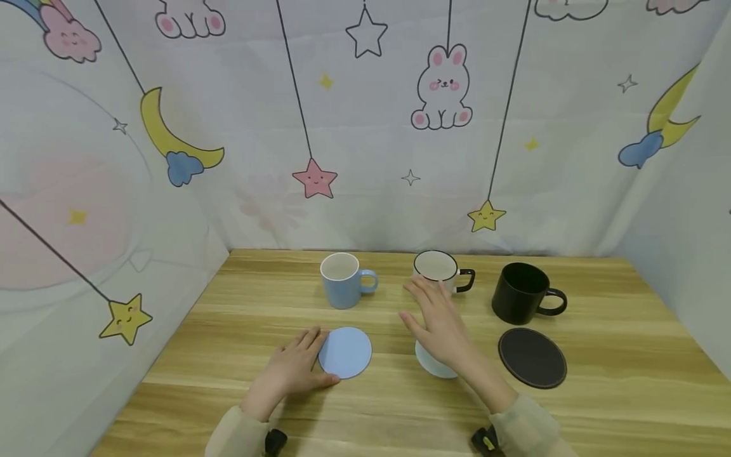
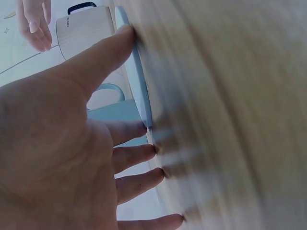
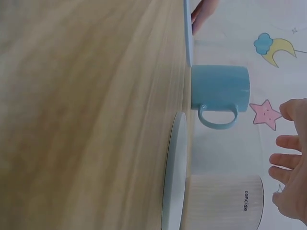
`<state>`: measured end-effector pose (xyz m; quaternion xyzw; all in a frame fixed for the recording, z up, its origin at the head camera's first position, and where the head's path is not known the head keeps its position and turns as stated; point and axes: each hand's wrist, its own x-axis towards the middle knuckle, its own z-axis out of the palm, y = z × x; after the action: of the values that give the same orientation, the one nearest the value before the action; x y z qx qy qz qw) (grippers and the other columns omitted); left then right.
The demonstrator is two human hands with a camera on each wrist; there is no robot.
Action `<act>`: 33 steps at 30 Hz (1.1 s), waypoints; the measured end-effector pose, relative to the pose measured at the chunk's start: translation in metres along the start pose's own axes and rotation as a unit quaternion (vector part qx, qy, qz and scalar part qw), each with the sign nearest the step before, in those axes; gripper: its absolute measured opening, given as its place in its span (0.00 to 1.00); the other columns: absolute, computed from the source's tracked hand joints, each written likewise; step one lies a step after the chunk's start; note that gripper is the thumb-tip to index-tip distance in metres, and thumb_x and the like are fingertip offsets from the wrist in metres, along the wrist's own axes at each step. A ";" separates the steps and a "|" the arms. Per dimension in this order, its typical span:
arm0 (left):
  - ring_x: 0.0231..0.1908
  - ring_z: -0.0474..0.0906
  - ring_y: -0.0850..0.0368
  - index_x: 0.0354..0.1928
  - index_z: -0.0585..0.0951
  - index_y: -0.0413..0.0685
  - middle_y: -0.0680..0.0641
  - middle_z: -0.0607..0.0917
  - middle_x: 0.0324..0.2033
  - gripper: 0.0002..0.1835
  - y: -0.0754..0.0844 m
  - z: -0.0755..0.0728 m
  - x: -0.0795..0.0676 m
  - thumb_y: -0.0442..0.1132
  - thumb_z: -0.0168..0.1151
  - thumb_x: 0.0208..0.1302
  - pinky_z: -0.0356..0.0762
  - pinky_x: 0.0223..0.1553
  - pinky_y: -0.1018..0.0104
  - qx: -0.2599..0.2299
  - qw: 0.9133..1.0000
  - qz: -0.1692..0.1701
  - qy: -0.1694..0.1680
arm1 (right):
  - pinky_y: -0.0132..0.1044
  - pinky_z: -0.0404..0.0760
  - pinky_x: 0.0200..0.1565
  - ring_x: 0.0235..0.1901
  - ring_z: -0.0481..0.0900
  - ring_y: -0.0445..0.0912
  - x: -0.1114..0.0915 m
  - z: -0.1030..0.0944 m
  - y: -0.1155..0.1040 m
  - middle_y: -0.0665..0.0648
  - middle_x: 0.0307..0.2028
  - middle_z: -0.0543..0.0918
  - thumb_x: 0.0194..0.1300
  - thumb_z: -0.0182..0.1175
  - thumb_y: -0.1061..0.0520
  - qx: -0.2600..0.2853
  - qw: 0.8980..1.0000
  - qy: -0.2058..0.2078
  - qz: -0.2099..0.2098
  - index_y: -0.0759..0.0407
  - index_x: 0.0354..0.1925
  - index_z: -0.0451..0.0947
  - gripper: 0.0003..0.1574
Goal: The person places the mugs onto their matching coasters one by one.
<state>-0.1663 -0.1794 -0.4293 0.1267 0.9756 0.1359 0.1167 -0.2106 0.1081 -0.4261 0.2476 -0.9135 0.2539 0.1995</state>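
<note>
My left hand (image 1: pixel 297 369) lies low at the left side of a round light-blue coaster (image 1: pixel 345 353), with thumb and index fingertip at its rim and the other fingers spread straight on the table. Behind this coaster stands a blue mug (image 1: pixel 341 284), its handle to the right. My right hand (image 1: pixel 438 320) hovers with spread fingers over a pale round coaster (image 1: pixel 432 363) and in front of a white mug (image 1: pixel 435 265) with a black rim and handle. In the right wrist view nothing lies between its fingers, and the word "concise" shows on the white mug (image 3: pixel 223 203).
On the right stand a black mug (image 1: pixel 521 293) and, nearer me, a round black coaster (image 1: pixel 532 358). All rest on a wood-grain table (image 1: pixel 228 317). A white printed curtain (image 1: pixel 365 139) hangs along the back and sides.
</note>
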 end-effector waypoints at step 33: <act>0.71 0.57 0.36 0.71 0.62 0.44 0.38 0.60 0.72 0.48 0.002 -0.001 0.000 0.61 0.68 0.53 0.62 0.58 0.27 0.005 1.000 -0.005 -0.005 | 0.55 0.56 0.72 0.66 0.67 0.58 0.050 0.026 -0.007 0.63 0.64 0.72 0.68 0.57 0.48 0.021 0.999 -0.038 0.000 0.61 0.64 0.68 0.31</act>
<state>-0.1663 -0.1775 -0.4277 0.1235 0.9762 0.1301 0.1218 -0.2525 0.0705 -0.4199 0.2617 -0.9148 0.2636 0.1589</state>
